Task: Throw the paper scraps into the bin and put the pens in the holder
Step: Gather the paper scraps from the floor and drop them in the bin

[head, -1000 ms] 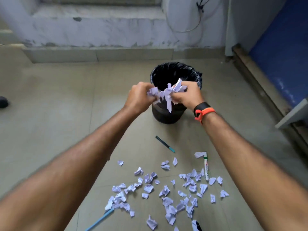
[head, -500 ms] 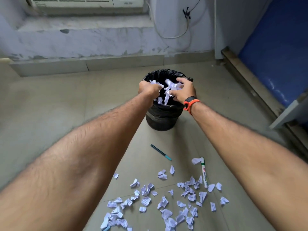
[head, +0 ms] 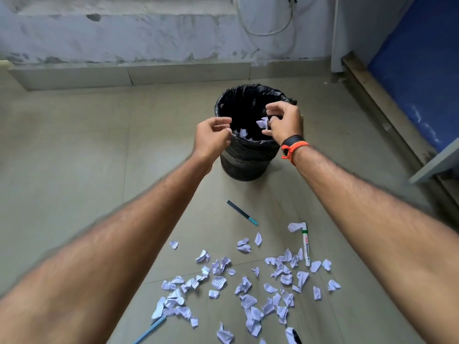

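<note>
A black bin (head: 248, 160) lined with a black bag stands on the tiled floor. My left hand (head: 211, 140) hovers at its near left rim, fingers spread and holding nothing. Over the bin's right side, my right hand (head: 285, 120) has its fingers apart, and a loose scrap (head: 262, 123) sits right beside the fingertips. A few scraps (head: 243, 132) show inside the bin. Several torn lined paper scraps (head: 246, 284) litter the floor nearer me. Among them lie a dark pen with a teal tip (head: 242, 212), a white marker (head: 306, 244), a light blue pen (head: 149, 330) and a black pen (head: 296, 337). No pen holder is in view.
A worn white wall with a low ledge (head: 124, 73) runs behind the bin, and a cable (head: 268, 33) hangs on it. A wooden frame (head: 387, 115) with a blue surface (head: 422, 70) lines the right side. Open tiled floor lies to the left.
Both hands carried a bunch of scraps out over the bin and opened. The bunch has dropped into the bin and the hands have moved apart.
</note>
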### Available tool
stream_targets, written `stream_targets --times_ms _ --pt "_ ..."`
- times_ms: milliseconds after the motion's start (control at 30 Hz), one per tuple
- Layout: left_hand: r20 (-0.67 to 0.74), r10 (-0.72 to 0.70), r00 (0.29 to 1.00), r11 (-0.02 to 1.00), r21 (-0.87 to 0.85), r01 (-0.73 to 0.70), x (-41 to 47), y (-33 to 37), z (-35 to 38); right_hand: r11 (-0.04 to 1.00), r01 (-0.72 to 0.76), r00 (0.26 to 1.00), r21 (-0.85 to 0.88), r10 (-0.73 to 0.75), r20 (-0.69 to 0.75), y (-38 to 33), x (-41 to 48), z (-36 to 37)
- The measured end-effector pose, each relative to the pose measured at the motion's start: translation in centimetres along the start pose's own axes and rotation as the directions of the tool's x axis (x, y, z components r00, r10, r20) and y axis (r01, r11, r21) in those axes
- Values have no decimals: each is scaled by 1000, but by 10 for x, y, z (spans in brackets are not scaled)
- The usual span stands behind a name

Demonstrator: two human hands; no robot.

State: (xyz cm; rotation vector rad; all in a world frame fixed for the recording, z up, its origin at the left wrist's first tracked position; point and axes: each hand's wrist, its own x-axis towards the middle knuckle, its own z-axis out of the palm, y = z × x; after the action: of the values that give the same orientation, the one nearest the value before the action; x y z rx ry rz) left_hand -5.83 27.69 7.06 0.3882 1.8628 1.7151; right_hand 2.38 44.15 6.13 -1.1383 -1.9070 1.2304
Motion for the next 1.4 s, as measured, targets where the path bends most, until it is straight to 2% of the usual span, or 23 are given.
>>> stream_targets --times_ms 100,233,367,433,500,600,700,867,933,1000,1100,1200,1400 --pt "-41 16 999 999 44 -15 -19 -19 -18 995 65 995 -81 -71 -72 2 -7 2" --pt "-11 8 1000 990 141 -6 -42 -52 -37 983 95 982 -156 -118 -146 7 -26 3" --pt "-12 -5 1000 972 233 8 -66 -83 -55 988 139 972 -60 -148 -182 16 -72 0" --pt "-35 -4 999 958 286 14 -86 -102 -67 990 138 981 -14 -139 -136 33 -106 2" --pt "-45 -28 999 947 320 41 -111 -129 -78 995 92 995 -44 -94 -32 64 -146 6" --pt "-18 -122 992 894 432 118 -154 -175 -97 982 -68 992 -178 85 93 125 -200 11" --pt "-39 -211 977 847 492 202 -181 -209 -116 922 -218 958 -320 264 109 170 -237 8" --pt "-64 -251 966 778 581 240 -206 -236 -119 865 -265 936 -426 338 104 194 -256 -2" --pt "-3 -194 981 727 671 146 -212 -247 -111 841 -253 944 -478 322 66 198 -255 -7" --pt "165 -130 978 652 757 -41 -214 -260 -95 812 -233 949 -535 309 55 208 -248 -11" --pt "376 -249 892 476 850 -226 -221 -274 -61 719 -183 953 -671 297 59 228 -230 -18" --pt "446 -292 846 305 882 -360 -227 -286 -42 621 -155 949 -768 310 59 243 -212 -28" --pt "431 -248 867 318 882 -348 -226 -310 -42 528 -53 932 -847 330 147 264 -200 -39"
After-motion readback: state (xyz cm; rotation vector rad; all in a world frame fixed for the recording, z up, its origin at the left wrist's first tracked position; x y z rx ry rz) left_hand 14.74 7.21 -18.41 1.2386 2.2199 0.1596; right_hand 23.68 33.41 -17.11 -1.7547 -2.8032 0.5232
